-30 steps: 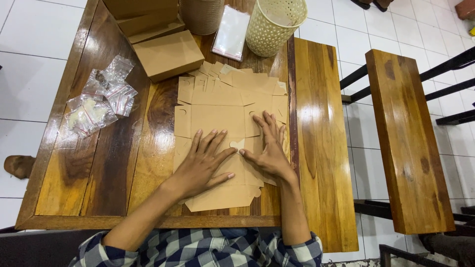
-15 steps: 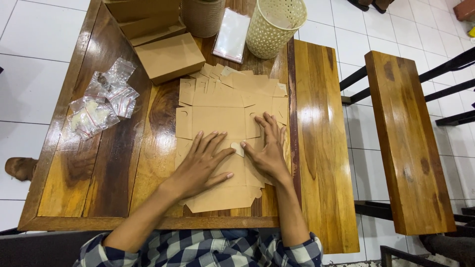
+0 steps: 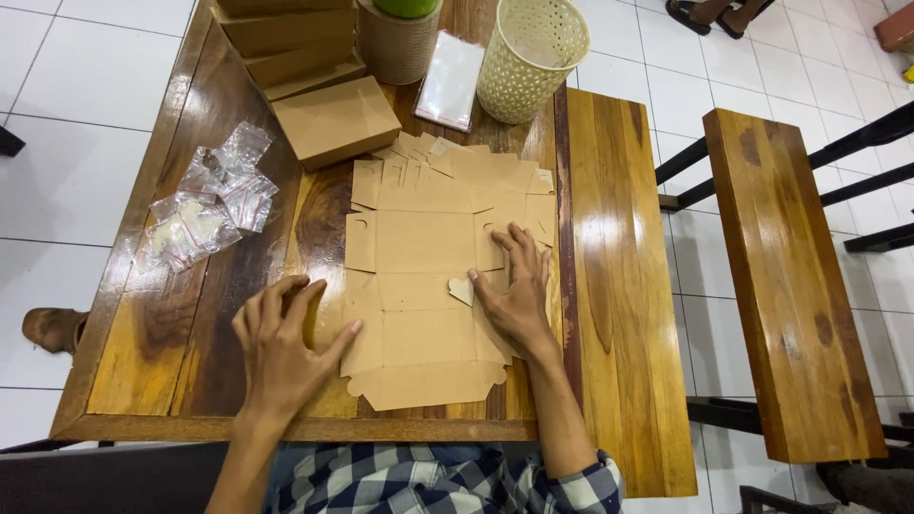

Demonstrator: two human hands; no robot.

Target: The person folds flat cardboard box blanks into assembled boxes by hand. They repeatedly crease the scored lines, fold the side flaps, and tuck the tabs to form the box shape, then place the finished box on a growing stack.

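Two hands are out over a flat brown cardboard box sheet (image 3: 419,286) that lies on the wooden worktop (image 3: 143,352). The sheet is not folded yet. It sits on top of a pile of more flat sheets (image 3: 476,167) just like it.

A moment ago both hands lay flat on the middle of the sheet, side by side. Now the left hand (image 3: 281,347) has slid off to the left edge of the sheet. Its fingers are spread and bent, and the thumb tip touches the edge of the cardboard. It holds nothing. The right hand (image 3: 519,286) has stayed where it was, near the right side of the sheet. It presses down flat with its fingers spread. A small heart-shaped tab (image 3: 461,289) of cardboard is just beside its thumb.

It looks like the pressing flat is done, and the left hand is now at the side flap, maybe ready to lift it.

Near the far end of the worktop are some folded brown boxes (image 3: 338,119), a cream basket with holes (image 3: 531,57) and a stack of clear bags (image 3: 450,79). Small clear packets (image 3: 205,205) lie on the left side. A wooden bench (image 3: 790,286) stands off to the right.
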